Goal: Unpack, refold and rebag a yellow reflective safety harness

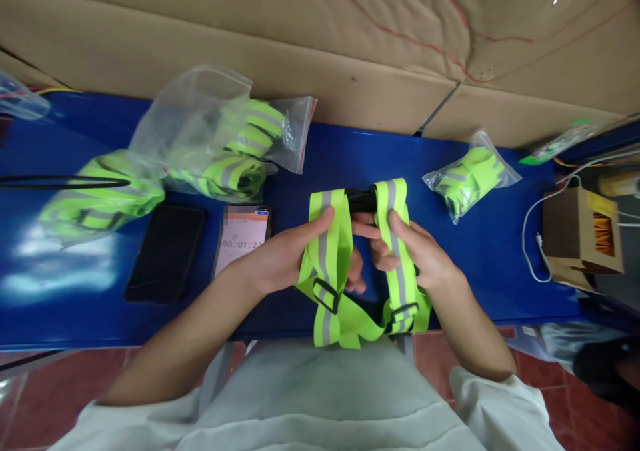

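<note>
A neon yellow-green strap harness (325,237) with grey reflective stripes spans both hands over the near edge of the blue table. My left hand (290,251) is closed on its left loop, thumb on top and fingers behind. My right hand (420,247) grips the right loop, its thumb on the stripe. A black connector (361,201) joins the loops at the top, between the hands. Black slide buckles (326,296) sit lower on each side, and the bottom of the straps hangs near my lap.
Bagged neon straps (225,151) lie at the back left, with another bag (470,177) at the back right. A black phone (165,254) and a phone showing a timer (243,234) are left of my hands. A cardboard box (575,227) and white cable (530,224) are at the right.
</note>
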Tool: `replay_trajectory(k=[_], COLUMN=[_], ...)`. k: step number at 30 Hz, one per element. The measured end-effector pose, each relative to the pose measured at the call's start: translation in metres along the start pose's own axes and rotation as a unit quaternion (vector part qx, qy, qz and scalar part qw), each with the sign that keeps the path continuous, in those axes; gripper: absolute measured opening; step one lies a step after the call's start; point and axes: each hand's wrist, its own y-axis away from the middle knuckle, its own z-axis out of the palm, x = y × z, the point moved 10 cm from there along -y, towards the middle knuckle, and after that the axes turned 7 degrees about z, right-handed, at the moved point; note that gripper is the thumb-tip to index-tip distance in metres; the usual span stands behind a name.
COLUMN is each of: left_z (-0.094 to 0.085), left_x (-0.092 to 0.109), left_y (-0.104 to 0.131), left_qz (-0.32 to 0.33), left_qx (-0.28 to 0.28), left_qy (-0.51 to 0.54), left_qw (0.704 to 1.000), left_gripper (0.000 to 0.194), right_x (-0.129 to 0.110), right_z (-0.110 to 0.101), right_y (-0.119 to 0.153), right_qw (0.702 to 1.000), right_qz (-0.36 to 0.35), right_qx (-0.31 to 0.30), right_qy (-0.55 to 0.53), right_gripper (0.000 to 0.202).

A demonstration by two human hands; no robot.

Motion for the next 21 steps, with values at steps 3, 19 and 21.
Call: replay_trajectory(k=[3,19,21], left_z=[0.009,-0.018,-0.027], left_x=[-0.005,0.034,0.045], left_y=[0.002,0.011,0.018], left_qz=[-0.027,0.186,0.222], left_qx=[-0.051,0.16,0.24], left_qy=[0.009,-0.314,-0.365], left_qw=[0.998,0.917,0.872], left_gripper=[0.079,0.05,0.048], right_x=[-0.002,-0.026,-0.033], right_z=[0.009,0.005,-0.004], right_y=[0.002,0.004,0.005], right_qw=[0.997,0.991,0.982], right_qz=[-0.002,-0.124,-0.154], right_qx=[-0.052,0.044,0.098], right_qy=[-0.05,-0.011,0.048], right_gripper=[0.049,0.056,0.057])
